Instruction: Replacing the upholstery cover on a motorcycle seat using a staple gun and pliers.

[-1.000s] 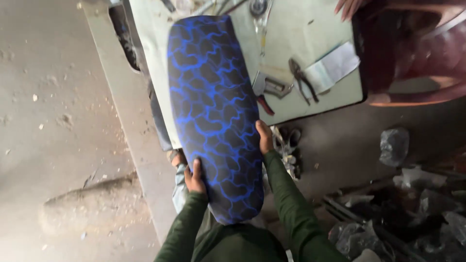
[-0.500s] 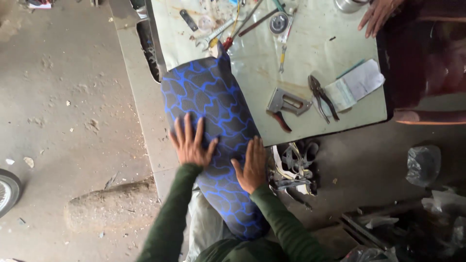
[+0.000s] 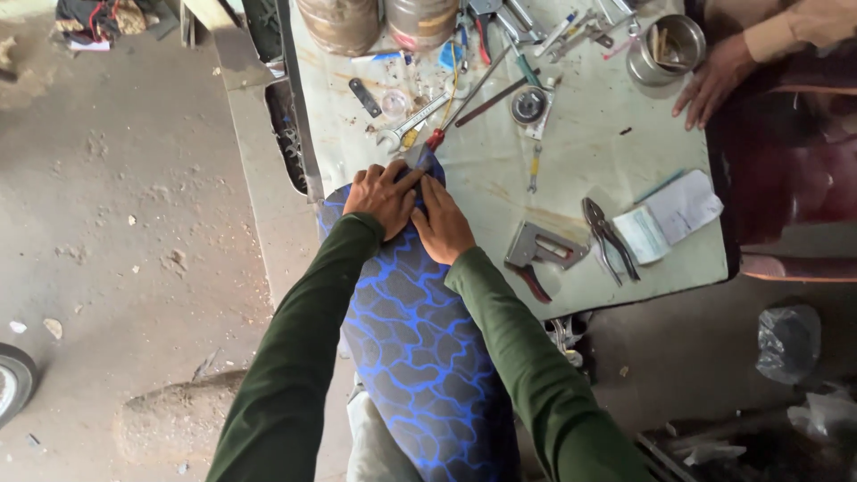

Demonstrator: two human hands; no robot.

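Observation:
A long padded seat (image 3: 420,348) covered in black fabric with a blue crackle pattern lies lengthwise from my lap onto the pale workbench (image 3: 580,178). My left hand (image 3: 382,195) and my right hand (image 3: 439,221) press side by side on its far tip, fingers flat on the cover. Both arms wear dark green sleeves. Neither hand grips a tool.
On the bench lie a staple gun (image 3: 536,252), pliers (image 3: 609,236), a folded white cloth (image 3: 671,214), wrenches, screwdrivers, two metal cans (image 3: 375,22) and a steel bowl (image 3: 665,49). Another person's hand (image 3: 714,80) rests at the bench's far right. Dusty concrete floor lies left, scrap at lower right.
Both hands slid forward along the seat from its near end to its far tip. The view shifted, showing more of the bench top and its tools.

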